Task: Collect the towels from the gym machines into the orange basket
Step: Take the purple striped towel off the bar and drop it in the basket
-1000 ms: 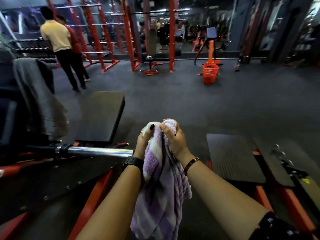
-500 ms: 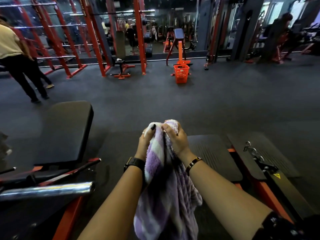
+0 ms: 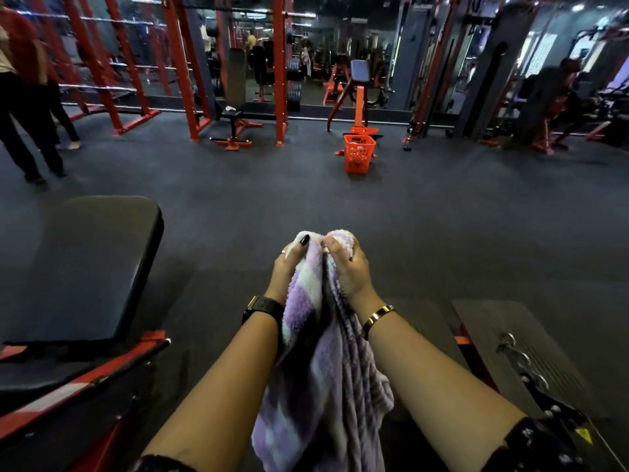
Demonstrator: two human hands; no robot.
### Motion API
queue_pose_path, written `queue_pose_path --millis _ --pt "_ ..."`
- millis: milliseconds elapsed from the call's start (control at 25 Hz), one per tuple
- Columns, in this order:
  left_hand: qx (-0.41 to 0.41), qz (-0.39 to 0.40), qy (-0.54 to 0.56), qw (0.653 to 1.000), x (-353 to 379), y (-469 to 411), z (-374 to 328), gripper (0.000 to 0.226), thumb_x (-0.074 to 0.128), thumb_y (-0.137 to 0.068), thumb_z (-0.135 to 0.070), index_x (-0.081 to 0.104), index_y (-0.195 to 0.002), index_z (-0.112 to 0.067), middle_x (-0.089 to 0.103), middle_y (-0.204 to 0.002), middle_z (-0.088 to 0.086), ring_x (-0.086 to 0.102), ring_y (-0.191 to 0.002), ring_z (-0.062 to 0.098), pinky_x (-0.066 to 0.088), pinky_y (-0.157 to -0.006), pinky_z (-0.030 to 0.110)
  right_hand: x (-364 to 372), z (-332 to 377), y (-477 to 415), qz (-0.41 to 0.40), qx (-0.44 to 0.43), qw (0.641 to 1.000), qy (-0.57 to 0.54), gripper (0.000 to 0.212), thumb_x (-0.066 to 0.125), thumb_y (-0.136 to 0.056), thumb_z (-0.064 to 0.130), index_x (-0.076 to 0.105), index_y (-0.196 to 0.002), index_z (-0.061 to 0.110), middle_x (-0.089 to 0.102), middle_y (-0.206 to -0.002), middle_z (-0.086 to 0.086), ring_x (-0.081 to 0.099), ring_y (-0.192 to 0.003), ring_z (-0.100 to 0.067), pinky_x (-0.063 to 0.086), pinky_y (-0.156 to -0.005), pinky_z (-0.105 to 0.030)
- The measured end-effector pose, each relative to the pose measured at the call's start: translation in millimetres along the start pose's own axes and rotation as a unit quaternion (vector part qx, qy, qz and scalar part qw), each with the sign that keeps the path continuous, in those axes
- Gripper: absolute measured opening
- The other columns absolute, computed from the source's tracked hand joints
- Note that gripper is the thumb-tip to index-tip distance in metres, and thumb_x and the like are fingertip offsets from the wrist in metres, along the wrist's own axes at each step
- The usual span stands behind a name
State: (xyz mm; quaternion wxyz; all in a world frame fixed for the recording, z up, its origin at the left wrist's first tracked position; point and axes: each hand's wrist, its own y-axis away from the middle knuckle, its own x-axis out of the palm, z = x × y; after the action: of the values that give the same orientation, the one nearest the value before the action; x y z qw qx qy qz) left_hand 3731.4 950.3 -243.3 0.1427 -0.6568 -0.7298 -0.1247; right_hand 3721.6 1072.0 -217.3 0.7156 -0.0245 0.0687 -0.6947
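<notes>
1. Dark rubber floor (image 3: 442, 216) of a gym ran out ahead. Over it the striped purple towel (image 3: 316, 352) was held up by its bunched top, with the rest hanging down between the forearms.
2. The left hand (image 3: 291, 264) had its fingers curled round the towel's top fold, thumb laid over it. The right hand (image 3: 347, 267) gripped the same bunch just beside it, so the two hands almost touched. That two-handed hold looked the same as a second before.
3. What had changed was the heading. The steel bar and the grey cloth on the machine to the left of the left hand had slid out of view. Only the black bench pad (image 3: 85, 264) was left on that side.
4. The orange basket (image 3: 359, 153) had stood well off to the right of the hands a second earlier. Now it lay far beyond the fingertips, only slightly right of the right hand and well apart from the towel. Something pale showed inside it, too small to name.
5. I judged this towel already taken off its machine and the carry begun, with the walk and the drop still to do.
6. Below and right of the right hand lay a ribbed footplate (image 3: 510, 335). Far left of the left hand stood two people (image 3: 27, 97). Beyond the hands, among the red racks (image 3: 183, 63), a small pale thing (image 3: 230, 108) sat on a bench seat; whether it was another towel I could not tell.
</notes>
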Motion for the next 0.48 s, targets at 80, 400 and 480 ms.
queue_pose_path --millis 80,400,480 --pt "0.007 0.005 -0.014 1.0 -12 -32 -9 0.052 0.065 -0.069 -0.057 0.067 -0.099 -0.015 0.061 -0.103 0.017 0.057 -0.099 0.026 0.042 -0.102 0.052 16 1 -29 -0.002 0.009 1.0 -0.008 0.049 0.063 -0.069 0.057 0.062 -0.104 0.023 0.066 -0.098 0.009 0.063 -0.096 -0.012 0.05 -0.096 -0.035" --pt "0.005 -0.023 -0.029 0.999 -50 -145 -22 0.056 0.067 -0.069 -0.058 0.063 -0.103 -0.013 0.061 -0.102 0.013 0.058 -0.097 0.026 0.043 -0.102 0.054 65 -15 -139 0.009 0.016 1.0 -0.024 0.055 0.06 -0.061 0.068 0.062 -0.099 0.028 0.069 -0.105 0.001 0.065 -0.102 -0.017 0.05 -0.097 -0.04" --pt "0.003 -0.026 -0.025 0.999 -56 -179 -22 0.056 0.066 -0.069 -0.057 0.064 -0.104 -0.013 0.062 -0.102 0.013 0.059 -0.097 0.025 0.045 -0.1 0.051 74 -20 -175 0.017 0.017 0.999 -0.028 0.054 0.061 -0.064 0.064 0.062 -0.102 0.026 0.069 -0.107 0.0 0.065 -0.102 -0.017 0.051 -0.096 -0.038"
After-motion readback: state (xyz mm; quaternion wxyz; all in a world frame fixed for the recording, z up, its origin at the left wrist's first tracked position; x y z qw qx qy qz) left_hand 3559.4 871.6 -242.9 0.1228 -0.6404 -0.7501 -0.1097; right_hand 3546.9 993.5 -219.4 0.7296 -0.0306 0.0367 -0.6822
